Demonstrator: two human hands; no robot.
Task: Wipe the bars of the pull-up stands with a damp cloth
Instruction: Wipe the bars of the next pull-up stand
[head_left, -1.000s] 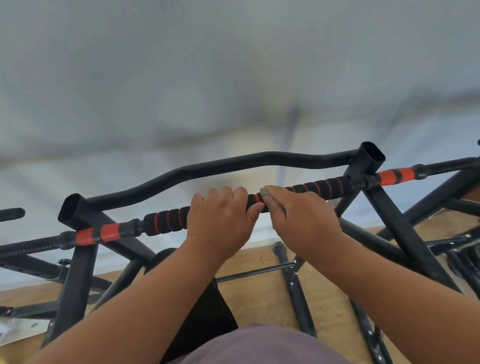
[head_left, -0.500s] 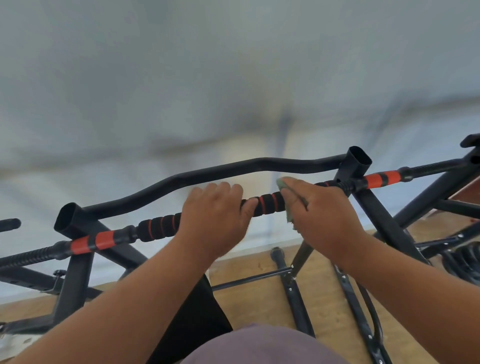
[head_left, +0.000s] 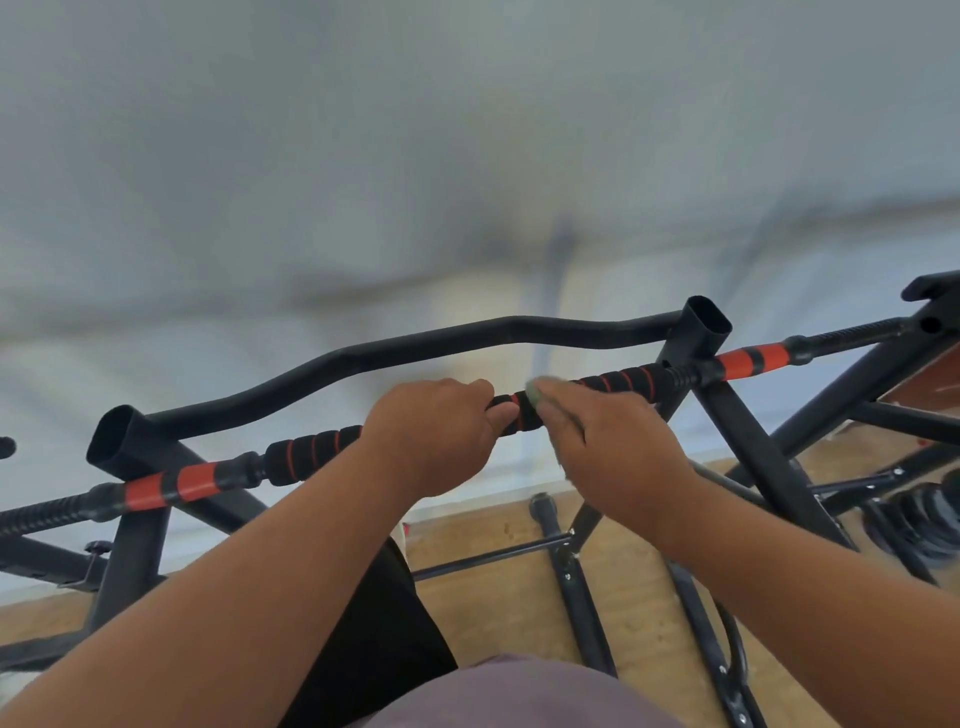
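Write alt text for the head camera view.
Two bare hands grip the foam-padded bar of a black pull-up stand: the left hand holds it, and the right hand presses a pale green cloth around it. A curved black bar runs behind, above a wooden floor.

Soft even daylight; background wall smeared by blur; wide-angle bending at edges.
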